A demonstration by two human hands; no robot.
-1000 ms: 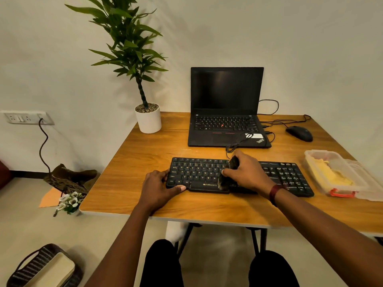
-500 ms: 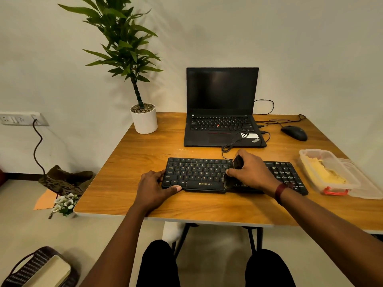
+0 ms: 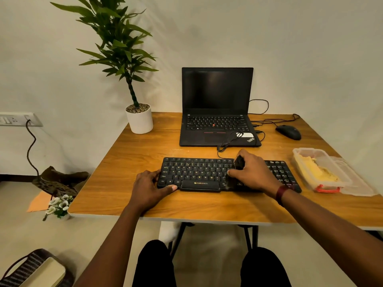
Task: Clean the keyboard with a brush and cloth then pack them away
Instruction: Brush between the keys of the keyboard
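Note:
A black keyboard lies flat near the front of the wooden table. My left hand grips its left end, thumb along the front edge. My right hand is over the keyboard's middle right, closed on a dark brush whose bristles touch the keys. Most of the brush is hidden by my fingers. A yellow cloth lies inside a clear plastic box at the table's right.
An open black laptop stands behind the keyboard, with a black mouse and cables to its right. A potted plant is at the back left. The box's clear lid lies beside the box. A bag rests on the floor.
My right hand with the brush has shifted slightly rightward along the keys. My left hand keeps its hold on the keyboard's left end. The camera has tilted a little.

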